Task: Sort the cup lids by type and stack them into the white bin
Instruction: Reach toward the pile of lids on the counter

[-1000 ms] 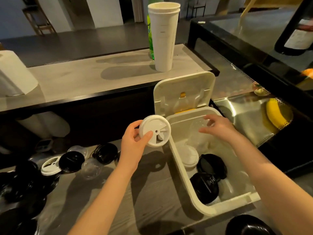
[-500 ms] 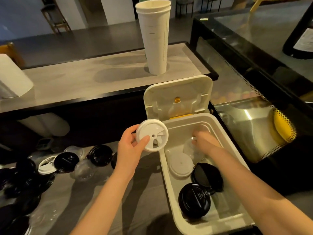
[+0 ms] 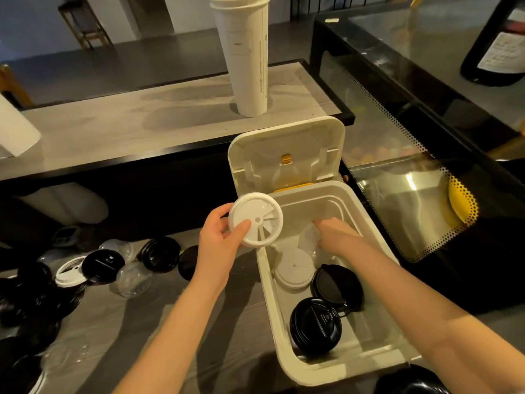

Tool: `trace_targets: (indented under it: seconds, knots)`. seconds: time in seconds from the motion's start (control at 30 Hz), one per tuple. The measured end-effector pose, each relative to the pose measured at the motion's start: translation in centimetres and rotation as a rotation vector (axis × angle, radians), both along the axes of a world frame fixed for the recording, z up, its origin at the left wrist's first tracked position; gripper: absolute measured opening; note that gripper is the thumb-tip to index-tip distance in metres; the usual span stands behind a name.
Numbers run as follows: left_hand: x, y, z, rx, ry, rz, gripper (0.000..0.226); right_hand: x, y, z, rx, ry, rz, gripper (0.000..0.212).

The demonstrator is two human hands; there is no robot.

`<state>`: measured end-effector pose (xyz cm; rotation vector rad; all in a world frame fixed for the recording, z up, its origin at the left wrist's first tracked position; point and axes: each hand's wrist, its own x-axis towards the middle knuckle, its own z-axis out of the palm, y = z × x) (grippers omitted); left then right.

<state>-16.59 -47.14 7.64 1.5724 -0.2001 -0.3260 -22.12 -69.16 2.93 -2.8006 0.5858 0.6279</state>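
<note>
My left hand [image 3: 218, 243] grips a white cup lid [image 3: 257, 220] by its rim, held up just left of the white bin [image 3: 272, 302]. My right hand [image 3: 336, 236] is down inside the bin at its far end, fingers on a clear lid [image 3: 308, 240]. On the bin's floor lie a white lid [image 3: 292, 268] and two black lids [image 3: 338, 287] [image 3: 315, 325]. The bin's hinged cover [image 3: 287, 155] stands open behind.
Loose black lids [image 3: 102, 265], clear lids [image 3: 133, 280] and a white lid [image 3: 69, 271] are scattered on the counter at left. A tall stack of white paper cups [image 3: 245, 52] stands on the raised shelf. A glass display case [image 3: 412, 180] borders the bin on the right.
My right hand has gone from hovering over the bin down into its far end with the clear lid. The left hand keeps the white lid up beside the bin.
</note>
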Motion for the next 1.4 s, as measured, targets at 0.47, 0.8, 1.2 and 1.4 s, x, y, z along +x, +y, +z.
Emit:
trace_targets:
  seconds: [0.47, 0.8, 1.2, 1.4]
  knots:
    - [-0.4, -2.5, 0.9, 0.218, 0.083, -0.220, 0.020, -3.0, 3.3, 6.3, 0.522, -0.717, 0.345, 0.093]
    - [-1.3, -0.2, -0.4, 0.840, -0.707, -0.175, 0.044, -3.5, 2.0, 2.5, 0.442, -0.435, 0.144, 0.081]
    - [-0.9, 1.6, -2.6, 0.942, -0.628, -0.498, 0.062, -1.6, 3.9, -1.4, 0.148, -0.036, 0.355, 0.080]
    - [-0.5, 1.6, -2.8, 0.960, -0.651, -0.516, 0.063, -1.2, 4.6, -1.4, 0.031, -0.045, 0.381, 0.062]
